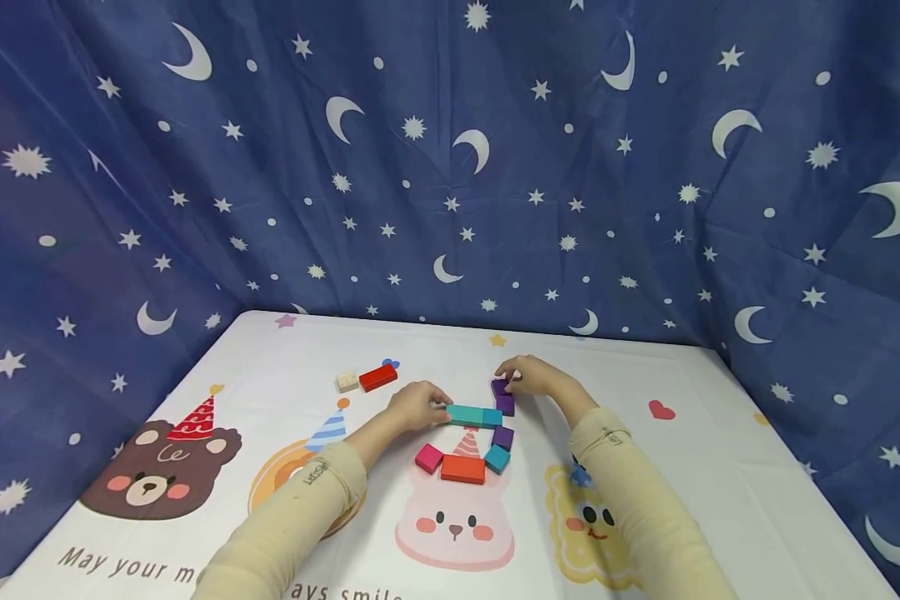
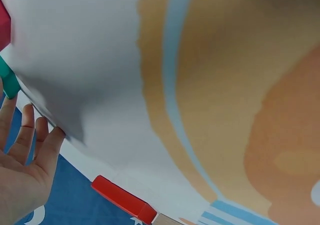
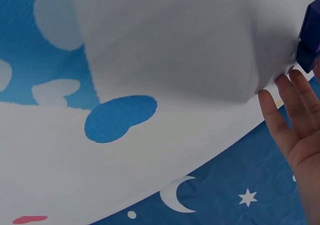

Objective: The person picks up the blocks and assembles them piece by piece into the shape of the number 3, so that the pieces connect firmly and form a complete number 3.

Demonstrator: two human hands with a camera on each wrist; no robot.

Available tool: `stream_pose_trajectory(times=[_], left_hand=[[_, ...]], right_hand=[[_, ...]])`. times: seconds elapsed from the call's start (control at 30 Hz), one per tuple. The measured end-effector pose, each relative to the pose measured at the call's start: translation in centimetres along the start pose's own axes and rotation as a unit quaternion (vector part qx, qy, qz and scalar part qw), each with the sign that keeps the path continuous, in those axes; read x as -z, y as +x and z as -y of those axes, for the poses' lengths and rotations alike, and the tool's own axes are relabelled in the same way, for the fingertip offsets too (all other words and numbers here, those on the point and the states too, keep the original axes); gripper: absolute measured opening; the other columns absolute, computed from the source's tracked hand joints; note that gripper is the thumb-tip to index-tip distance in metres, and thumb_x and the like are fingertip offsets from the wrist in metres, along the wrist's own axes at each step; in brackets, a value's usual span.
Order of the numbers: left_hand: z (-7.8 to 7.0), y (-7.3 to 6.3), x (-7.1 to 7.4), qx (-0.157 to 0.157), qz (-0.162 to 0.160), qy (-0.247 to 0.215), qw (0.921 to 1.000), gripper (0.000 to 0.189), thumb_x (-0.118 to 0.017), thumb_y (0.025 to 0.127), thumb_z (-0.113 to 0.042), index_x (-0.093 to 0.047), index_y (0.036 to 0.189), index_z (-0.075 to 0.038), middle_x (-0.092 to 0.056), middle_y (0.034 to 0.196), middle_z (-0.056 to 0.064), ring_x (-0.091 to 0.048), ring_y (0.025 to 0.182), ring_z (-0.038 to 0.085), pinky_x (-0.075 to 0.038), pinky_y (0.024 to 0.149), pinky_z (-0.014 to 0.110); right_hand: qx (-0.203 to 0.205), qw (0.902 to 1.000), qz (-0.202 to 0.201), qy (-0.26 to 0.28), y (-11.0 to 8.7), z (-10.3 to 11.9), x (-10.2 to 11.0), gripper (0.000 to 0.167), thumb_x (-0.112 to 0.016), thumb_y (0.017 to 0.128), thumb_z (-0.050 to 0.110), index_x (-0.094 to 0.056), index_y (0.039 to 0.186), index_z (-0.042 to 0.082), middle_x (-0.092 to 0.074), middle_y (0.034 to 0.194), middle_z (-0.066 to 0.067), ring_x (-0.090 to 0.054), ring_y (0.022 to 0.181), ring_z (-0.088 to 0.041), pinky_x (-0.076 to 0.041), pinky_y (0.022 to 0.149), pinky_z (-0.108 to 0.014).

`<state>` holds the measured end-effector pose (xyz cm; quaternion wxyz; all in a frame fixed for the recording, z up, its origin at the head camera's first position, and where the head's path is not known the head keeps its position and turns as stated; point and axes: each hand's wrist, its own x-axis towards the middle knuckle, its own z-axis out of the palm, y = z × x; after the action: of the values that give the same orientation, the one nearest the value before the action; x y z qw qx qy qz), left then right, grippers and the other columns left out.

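Note:
My left hand (image 1: pixel 417 406) pinches the left end of a long teal block (image 1: pixel 465 415) between thumb and fingers; the other fingers rest at the tabletop in the left wrist view. A shorter blue block (image 1: pixel 492 418) continues the teal one to the right. At the upper right, my right hand (image 1: pixel 532 377) pinches a purple block (image 1: pixel 499 387), partly covered by its fingers. Another purple block (image 1: pixel 505 406) adjoins it below. Under the teal row, a curve holds a purple block (image 1: pixel 503 437), a blue block (image 1: pixel 497 459), an orange block (image 1: pixel 462 469) and a pink block (image 1: pixel 429 458).
A red block (image 1: pixel 378 377) and a pale wood-coloured block (image 1: pixel 347 382) lie to the left, behind my left hand. The white tablecloth (image 1: pixel 270 358) carries printed cartoon figures. A blue curtain (image 1: pixel 450 225) with moons and stars hangs around the table's back and sides.

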<state>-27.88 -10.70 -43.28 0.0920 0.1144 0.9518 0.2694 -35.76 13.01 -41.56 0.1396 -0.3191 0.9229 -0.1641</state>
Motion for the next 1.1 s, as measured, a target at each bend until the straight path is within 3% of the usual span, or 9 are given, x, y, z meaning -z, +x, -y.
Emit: stream_pose_trajectory(times=[0.33, 0.53, 0.67, 0.8, 0.97, 1.1], left_hand=[[0.3, -0.2, 0.4, 0.000, -0.001, -0.029, 0.9996, 0.030, -0.070, 0.084, -0.024, -0.070, 0.112, -0.012, -0.067, 0.114, 0.008, -0.059, 0.111, 0.026, -0.045, 0.095, 0.045], [0.7, -0.4, 0.3, -0.016, -0.011, -0.070, 0.9974, 0.030, -0.068, 0.086, -0.022, -0.069, 0.112, -0.009, -0.068, 0.112, 0.008, -0.060, 0.108, 0.024, -0.047, 0.096, 0.042], [1.1, -0.4, 0.5, -0.038, -0.035, -0.111, 0.9925, 0.029, -0.066, 0.087, -0.016, -0.068, 0.112, -0.003, -0.069, 0.110, 0.013, -0.064, 0.098, 0.026, -0.052, 0.087, 0.038], [1.5, -0.6, 0.7, -0.038, -0.069, -0.137, 0.9874, 0.027, -0.066, 0.086, -0.011, -0.068, 0.111, 0.001, -0.069, 0.107, 0.017, -0.067, 0.092, 0.028, -0.055, 0.080, 0.036], [2.0, -0.9, 1.1, -0.018, -0.099, -0.131, 0.9863, 0.022, -0.067, 0.086, -0.011, -0.071, 0.105, -0.002, -0.072, 0.100, 0.012, -0.066, 0.085, 0.022, -0.054, 0.076, 0.032], [2.5, -1.2, 1.2, -0.017, -0.119, -0.121, 0.9852, 0.019, -0.068, 0.085, -0.012, -0.073, 0.101, -0.003, -0.073, 0.096, 0.010, -0.065, 0.080, 0.018, -0.053, 0.073, 0.028]], right_hand=[[0.021, 0.9996, -0.005, -0.019, -0.1, 0.2, 0.0, 0.027, -0.057, 0.093, 0.010, -0.063, 0.116, -0.001, -0.066, 0.114, -0.016, -0.062, 0.105, -0.028, -0.049, 0.094, -0.042], [0.009, 0.9995, 0.003, -0.030, 0.0, 0.7, 0.1, 0.027, -0.055, 0.094, 0.012, -0.063, 0.118, 0.000, -0.066, 0.116, -0.016, -0.061, 0.106, -0.027, -0.048, 0.095, -0.042], [-0.004, 0.9998, 0.000, -0.020, 0.0, 0.7, 0.0, 0.028, -0.052, 0.096, 0.013, -0.063, 0.118, 0.001, -0.064, 0.120, -0.016, -0.058, 0.112, -0.029, -0.045, 0.099, -0.043], [-0.019, 0.9997, -0.008, -0.009, 0.0, 0.6, -0.1, 0.028, -0.052, 0.096, 0.015, -0.063, 0.119, 0.002, -0.064, 0.119, -0.016, -0.059, 0.111, -0.029, -0.045, 0.100, -0.043], [-0.035, 0.9992, -0.015, -0.013, 0.0, 0.6, -0.2, 0.031, -0.054, 0.095, 0.018, -0.061, 0.122, 0.003, -0.065, 0.112, -0.017, -0.061, 0.098, -0.025, -0.049, 0.093, -0.041], [-0.042, 0.9988, -0.019, -0.015, 0.1, 1.0, -0.3, 0.034, -0.055, 0.095, 0.020, -0.058, 0.125, 0.004, -0.065, 0.112, -0.018, -0.061, 0.098, -0.026, -0.049, 0.092, -0.042]])
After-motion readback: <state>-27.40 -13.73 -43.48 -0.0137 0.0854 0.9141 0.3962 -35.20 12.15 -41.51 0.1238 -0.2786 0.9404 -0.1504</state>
